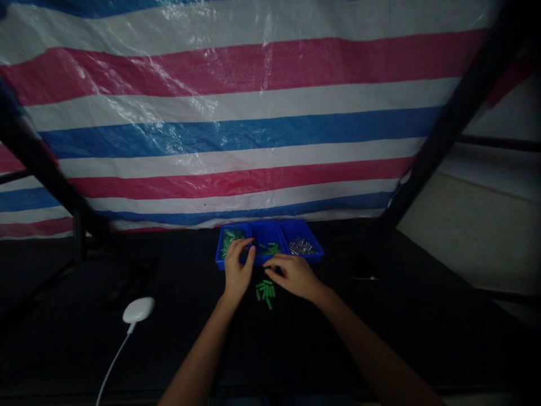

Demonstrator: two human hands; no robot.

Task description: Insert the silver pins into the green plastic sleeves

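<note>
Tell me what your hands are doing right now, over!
Left hand at blue divided tray, holding unclear. Right hand beside loose green pieces. Silver metal pieces in right compartment.

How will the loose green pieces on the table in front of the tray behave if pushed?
The green plastic pegs look like short, stiff, rounded rods, so they'll probably roll when nudged. They're likely light for their size. Lying loosely together, they'd probably scatter rather than slide as one clump.

Head-worn view, facing forward and down, onto left hand point(239, 269), right hand point(293, 276)
</note>
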